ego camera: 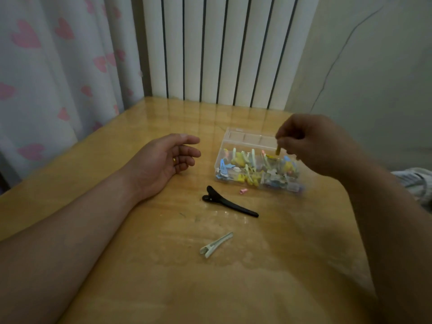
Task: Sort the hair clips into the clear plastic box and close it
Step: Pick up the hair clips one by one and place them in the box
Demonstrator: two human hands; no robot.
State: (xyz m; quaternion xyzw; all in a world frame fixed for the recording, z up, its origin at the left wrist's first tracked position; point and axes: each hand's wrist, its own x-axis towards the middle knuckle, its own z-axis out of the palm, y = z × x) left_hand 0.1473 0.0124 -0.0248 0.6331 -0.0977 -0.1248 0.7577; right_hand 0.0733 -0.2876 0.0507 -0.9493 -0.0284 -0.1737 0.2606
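Clear plastic box [245, 140], open, clip-filled

Wooden table [233, 288], clear plastic box [245, 137], black clip [230, 205], pale green clip [216, 244], pink clip [243, 191]

Room setting. We see a glossy, honey-coloured wooden table [177, 288] filling the lower half of the frame, its surface reflecting the pale ribs behind it. Along the top centre we note a white radiator [222, 47] of tall vertical columns with dark gaps between them. At the upper left hangs a white curtain [46, 78] printed with pink hearts. At the upper right we find a plain pale wall [374, 66] crossed by a thin dark line [336, 57], either wire or crack. Light is dim and even.
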